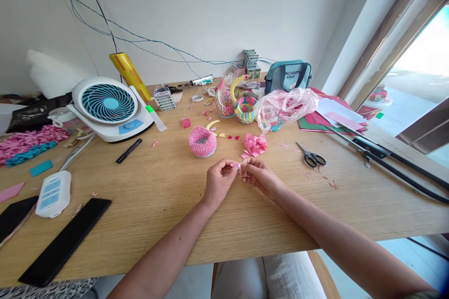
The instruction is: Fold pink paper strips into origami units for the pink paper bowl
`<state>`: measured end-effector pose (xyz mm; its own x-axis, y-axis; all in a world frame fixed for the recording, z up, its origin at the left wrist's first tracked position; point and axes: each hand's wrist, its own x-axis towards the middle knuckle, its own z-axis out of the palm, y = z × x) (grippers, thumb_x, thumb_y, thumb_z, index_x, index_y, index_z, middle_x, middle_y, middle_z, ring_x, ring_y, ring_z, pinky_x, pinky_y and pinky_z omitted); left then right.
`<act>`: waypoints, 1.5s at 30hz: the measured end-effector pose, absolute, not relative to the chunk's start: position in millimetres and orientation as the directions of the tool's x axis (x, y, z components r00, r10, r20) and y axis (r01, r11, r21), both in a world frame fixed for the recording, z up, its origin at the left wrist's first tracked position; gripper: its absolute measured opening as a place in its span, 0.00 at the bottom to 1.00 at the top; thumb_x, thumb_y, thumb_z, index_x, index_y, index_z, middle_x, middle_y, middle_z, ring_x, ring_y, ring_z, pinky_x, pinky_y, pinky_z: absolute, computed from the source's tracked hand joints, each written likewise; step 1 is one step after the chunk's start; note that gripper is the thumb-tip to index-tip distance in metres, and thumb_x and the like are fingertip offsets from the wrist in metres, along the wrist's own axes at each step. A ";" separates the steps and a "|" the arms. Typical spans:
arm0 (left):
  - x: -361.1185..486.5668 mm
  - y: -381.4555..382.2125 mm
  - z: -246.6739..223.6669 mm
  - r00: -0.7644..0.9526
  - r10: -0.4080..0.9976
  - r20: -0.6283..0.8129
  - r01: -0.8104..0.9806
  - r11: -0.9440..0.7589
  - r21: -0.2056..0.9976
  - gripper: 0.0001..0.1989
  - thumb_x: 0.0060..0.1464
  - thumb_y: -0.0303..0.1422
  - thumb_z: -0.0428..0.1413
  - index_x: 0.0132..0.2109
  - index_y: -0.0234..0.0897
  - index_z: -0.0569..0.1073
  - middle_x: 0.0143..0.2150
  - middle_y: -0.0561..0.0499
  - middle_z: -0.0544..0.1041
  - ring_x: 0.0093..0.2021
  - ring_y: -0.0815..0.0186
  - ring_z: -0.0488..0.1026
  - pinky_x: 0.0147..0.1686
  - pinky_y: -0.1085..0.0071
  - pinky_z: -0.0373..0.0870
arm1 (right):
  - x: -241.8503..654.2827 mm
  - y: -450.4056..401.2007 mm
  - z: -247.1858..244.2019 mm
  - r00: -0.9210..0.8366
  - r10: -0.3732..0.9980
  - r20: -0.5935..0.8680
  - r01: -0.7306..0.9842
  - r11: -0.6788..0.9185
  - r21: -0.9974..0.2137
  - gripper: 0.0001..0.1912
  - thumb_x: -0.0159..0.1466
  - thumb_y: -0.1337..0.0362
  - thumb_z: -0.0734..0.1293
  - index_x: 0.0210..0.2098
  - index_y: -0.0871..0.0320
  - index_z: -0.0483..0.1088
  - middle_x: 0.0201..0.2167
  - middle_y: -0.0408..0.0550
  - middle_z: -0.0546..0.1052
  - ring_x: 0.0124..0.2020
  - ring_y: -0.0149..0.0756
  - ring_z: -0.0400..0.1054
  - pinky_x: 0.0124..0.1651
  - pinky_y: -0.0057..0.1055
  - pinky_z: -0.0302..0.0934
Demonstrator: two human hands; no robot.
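Observation:
Near the middle of the table, my left hand (220,180) pinches a small pink paper piece (235,165) between thumb and fingertips. My right hand (260,175) meets it from the right, its fingertips closed on the same piece. Just beyond my hands lies a pile of pink paper slips (254,145). To the left of the pile stands a round pink folded-paper basket (202,142), with a curved yellow paper strip (212,124) beside its top. Small red and yellow folded bits (233,138) lie between basket and pile.
Two colourful paper swans (244,108) and a plastic bag of pink pieces (286,106) stand behind. Scissors (311,155) and a paper trimmer (372,147) lie right. A white fan (110,107), black pen (128,151), power strip (54,194) and black slab (66,240) are left.

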<state>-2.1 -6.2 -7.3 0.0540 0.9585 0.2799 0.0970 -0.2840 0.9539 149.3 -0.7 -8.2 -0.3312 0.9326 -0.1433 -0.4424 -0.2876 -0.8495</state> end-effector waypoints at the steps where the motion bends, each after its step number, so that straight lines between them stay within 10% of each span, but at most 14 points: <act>1: -1.5 -6.2 -6.2 0.057 0.968 0.246 0.051 -0.249 0.967 0.05 0.52 0.32 0.58 0.34 0.35 0.74 0.31 0.51 0.78 0.31 0.67 0.76 0.37 0.70 0.74 | 149.6 -1.1 -6.8 -0.327 0.935 -0.139 -0.430 -0.278 -0.859 0.16 0.50 0.56 0.77 0.29 0.57 0.70 0.25 0.40 0.72 0.25 0.26 0.64 0.30 0.24 0.61; 11: 2.6 -6.4 -3.0 0.078 0.994 0.082 -0.155 -0.069 0.986 0.11 0.50 0.38 0.61 0.33 0.32 0.74 0.29 0.51 0.76 0.31 0.69 0.74 0.37 0.70 0.74 | 145.6 2.3 -9.2 -0.193 0.976 0.102 -0.255 0.051 -0.966 0.16 0.55 0.52 0.73 0.28 0.57 0.70 0.24 0.42 0.72 0.26 0.29 0.63 0.30 0.28 0.58; 45: -9.1 -5.8 5.1 0.122 0.992 -0.038 -0.197 0.062 0.978 0.14 0.44 0.41 0.65 0.33 0.34 0.76 0.27 0.52 0.75 0.26 0.72 0.70 0.28 0.75 0.68 | 146.6 -0.6 -14.7 -0.227 0.948 0.224 0.083 0.248 -0.965 0.20 0.60 0.46 0.67 0.25 0.56 0.65 0.20 0.41 0.66 0.22 0.30 0.57 0.25 0.29 0.50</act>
<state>-9.1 -5.8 5.1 0.1215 0.9919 -0.0379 -0.1972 0.0616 0.9784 146.6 -0.6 -14.7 -0.2273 0.9476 0.2243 0.0826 0.2483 -0.9652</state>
